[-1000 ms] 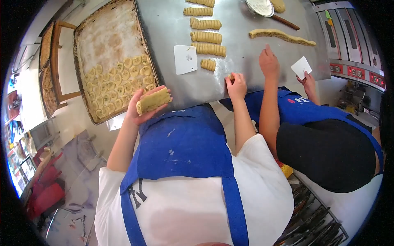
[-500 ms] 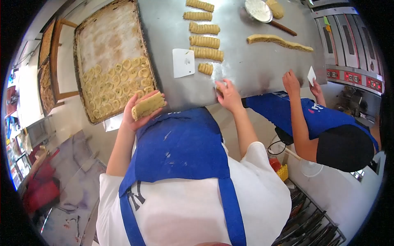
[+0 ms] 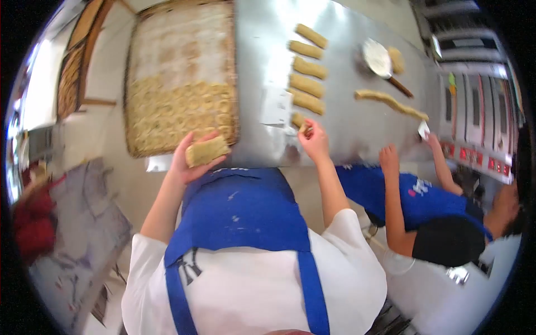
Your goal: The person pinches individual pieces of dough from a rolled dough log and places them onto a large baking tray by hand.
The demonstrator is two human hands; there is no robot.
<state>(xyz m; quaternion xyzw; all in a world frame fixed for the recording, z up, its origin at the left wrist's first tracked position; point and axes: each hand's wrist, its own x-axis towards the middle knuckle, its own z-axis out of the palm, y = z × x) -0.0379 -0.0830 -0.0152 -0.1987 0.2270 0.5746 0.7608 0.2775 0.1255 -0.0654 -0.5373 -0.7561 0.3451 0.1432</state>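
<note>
My left hand [image 3: 187, 159] is wrapped round a block of sliced dough [image 3: 206, 151], just below the baking tray [image 3: 132, 111] of round dough pieces [image 3: 184, 106]. My right hand [image 3: 315, 143] has its fingers closed on a small piece of dough [image 3: 307, 129], close to the short dough roll [image 3: 298, 119] at the near end of a row. Several sliced dough rolls [image 3: 307, 85] lie on the metal table [image 3: 262, 56]. Beside them is a white scraper [image 3: 276, 106].
At the right, a co-worker's hand holds a white scraper [image 3: 424, 130]; the other hand [image 3: 389, 157] is by the table edge. Near them lie a long dough strip [image 3: 385, 99], a bowl of flour [image 3: 377, 58] and a dough lump [image 3: 396, 59]. Racked trays [image 3: 70, 84] stand far left.
The view has shifted. My right hand has moved up beside the short roll, still pinching its piece. The co-worker's scraper hand has moved towards the long strip's end.
</note>
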